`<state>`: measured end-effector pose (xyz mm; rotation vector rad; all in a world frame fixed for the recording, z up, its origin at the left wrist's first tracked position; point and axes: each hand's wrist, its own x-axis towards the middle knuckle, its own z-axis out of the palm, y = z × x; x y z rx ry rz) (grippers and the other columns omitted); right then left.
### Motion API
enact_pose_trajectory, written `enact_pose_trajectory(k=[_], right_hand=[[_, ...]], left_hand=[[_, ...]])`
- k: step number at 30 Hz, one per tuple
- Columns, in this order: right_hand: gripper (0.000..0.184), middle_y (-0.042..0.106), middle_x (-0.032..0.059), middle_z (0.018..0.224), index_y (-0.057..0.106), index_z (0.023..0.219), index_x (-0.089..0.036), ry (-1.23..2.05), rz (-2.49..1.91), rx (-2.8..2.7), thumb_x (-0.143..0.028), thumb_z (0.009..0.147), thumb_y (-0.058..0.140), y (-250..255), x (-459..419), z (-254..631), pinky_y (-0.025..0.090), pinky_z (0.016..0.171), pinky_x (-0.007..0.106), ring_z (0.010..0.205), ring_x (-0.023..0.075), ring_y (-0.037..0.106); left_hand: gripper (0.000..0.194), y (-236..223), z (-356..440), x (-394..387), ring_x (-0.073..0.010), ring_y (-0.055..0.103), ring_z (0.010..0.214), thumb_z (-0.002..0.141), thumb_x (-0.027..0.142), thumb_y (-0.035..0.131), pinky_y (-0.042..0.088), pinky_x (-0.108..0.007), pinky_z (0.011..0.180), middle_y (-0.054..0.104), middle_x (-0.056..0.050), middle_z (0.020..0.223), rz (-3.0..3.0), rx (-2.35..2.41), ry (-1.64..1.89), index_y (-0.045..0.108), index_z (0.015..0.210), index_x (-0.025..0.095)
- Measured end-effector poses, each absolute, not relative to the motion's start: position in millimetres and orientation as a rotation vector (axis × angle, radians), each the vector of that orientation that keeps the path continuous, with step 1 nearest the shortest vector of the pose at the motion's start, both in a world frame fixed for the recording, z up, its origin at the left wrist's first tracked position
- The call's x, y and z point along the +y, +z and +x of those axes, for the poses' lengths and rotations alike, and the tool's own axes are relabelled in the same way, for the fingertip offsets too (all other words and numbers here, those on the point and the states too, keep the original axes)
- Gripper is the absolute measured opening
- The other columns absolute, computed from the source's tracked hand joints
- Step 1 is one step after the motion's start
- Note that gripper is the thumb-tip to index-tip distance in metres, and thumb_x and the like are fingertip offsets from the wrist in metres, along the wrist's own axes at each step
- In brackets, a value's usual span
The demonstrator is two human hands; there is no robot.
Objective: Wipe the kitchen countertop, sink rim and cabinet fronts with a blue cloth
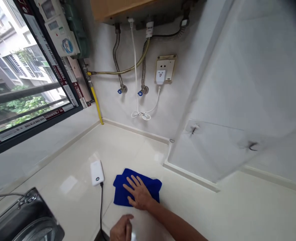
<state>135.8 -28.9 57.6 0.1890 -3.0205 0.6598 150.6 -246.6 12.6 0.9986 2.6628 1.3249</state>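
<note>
A folded blue cloth (121, 194) lies on the glossy cream countertop (80, 147). Flat on top of it rests my right hand (139, 194), fingers spread and pressing on the fabric. My left hand (121, 229) is at the bottom edge, a little nearer than the cloth and apart from it. Its fingers are curled, and whatever they may hold is hidden. A white power bank (97, 172) with a black cable (102, 204) lies to the left of the cloth.
A stainless steel sink (24, 221) is at lower left. A window (24, 73) and gas meter (60, 30) stand upper left. Hoses, valves and a plugged-in socket (166, 68) are on the back wall. A raised ledge (190, 177) and wall hooks (252, 145) are at right.
</note>
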Motion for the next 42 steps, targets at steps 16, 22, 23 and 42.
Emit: enact_pose_trajectory(k=[16,22,23,42], right_hand=[[0.083,0.002,0.0054,0.173,0.017,0.165,-0.036,0.521,-0.359,-3.098,-0.033,0.092,0.057,36.8,-33.6,416.8,0.02,0.127,0.063,0.159,0.0354,0.009],[0.071,0.013,0.0052,0.172,0.023,0.164,-0.033,0.216,-0.767,-3.027,-0.037,0.098,0.05,22.0,-10.1,548.4,0.024,0.127,0.058,0.159,0.0318,0.015],[0.07,0.015,0.0048,0.171,0.025,0.164,-0.033,0.166,-0.811,-3.004,-0.036,0.098,0.049,19.6,-6.0,565.5,0.024,0.127,0.057,0.159,0.0309,0.016],[0.083,0.002,0.0149,0.171,0.022,0.166,-0.023,0.405,-0.626,-3.128,-0.032,0.092,0.057,34.6,-68.4,414.3,0.011,0.125,0.069,0.158,0.0446,0.006]], left_hand=[[0.04,48.3,136.9,-235.0,-0.0176,0.057,0.066,0.097,0.034,0.035,0.036,-0.027,0.068,0.069,-0.002,0.075,0.463,2.646,0.991,0.071,0.109,0.022],[0.047,48.5,140.6,-227.2,-0.0179,0.049,0.063,0.096,0.04,0.037,0.03,-0.028,0.064,0.066,-0.005,0.071,0.558,2.785,0.795,0.074,0.119,0.021],[0.048,48.1,141.4,-226.7,-0.0178,0.048,0.062,0.095,0.041,0.037,0.029,-0.028,0.064,0.065,-0.005,0.07,0.565,2.79,0.785,0.074,0.119,0.022],[0.043,46.1,142.8,-224.7,-0.0161,0.041,0.059,0.094,0.035,0.041,0.026,-0.028,0.062,0.057,-0.003,0.061,0.661,2.822,0.718,0.077,0.113,0.022]])
